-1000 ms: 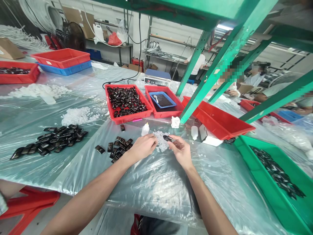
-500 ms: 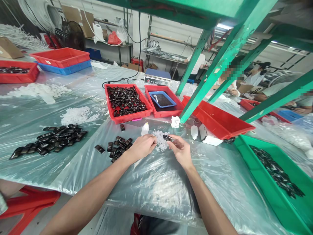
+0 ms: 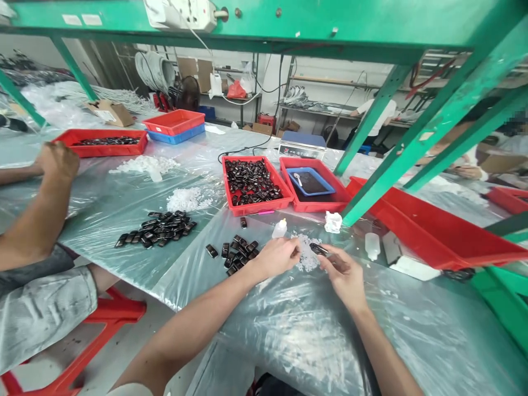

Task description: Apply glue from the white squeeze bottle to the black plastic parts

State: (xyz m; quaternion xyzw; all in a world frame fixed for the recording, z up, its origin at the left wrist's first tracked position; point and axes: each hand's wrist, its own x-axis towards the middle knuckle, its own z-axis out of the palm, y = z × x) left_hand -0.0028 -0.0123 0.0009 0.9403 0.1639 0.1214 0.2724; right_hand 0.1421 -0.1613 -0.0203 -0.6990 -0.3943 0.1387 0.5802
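Observation:
Between the thumb and fingers of my right hand [image 3: 345, 275] is a small glossy black plastic part [image 3: 317, 249], held over a scatter of small translucent white pieces [image 3: 306, 263]. My left hand [image 3: 280, 257] is closed in a pinch at the left edge of that scatter; whatever its fingertips hold is hidden or too small to name. Just behind my left hand stands a small white squeeze bottle [image 3: 279, 229]. A pile of similar black parts [image 3: 239, 254] lies to the left of my left wrist, partly behind my forearm.
A red tray of black parts [image 3: 229, 201] and a red tray with a blue tray inside [image 3: 297, 205] stand beyond my hands. A green post [image 3: 371, 190] rises at right beside a long red tray [image 3: 437, 220]. At left, a co-worker's arm [image 3: 49, 203] reaches over the table.
My view has turned left, so the table's contents sit further right and a co-worker at left has come into sight. Both hands keep nearly the same pose, the black part still in my right.

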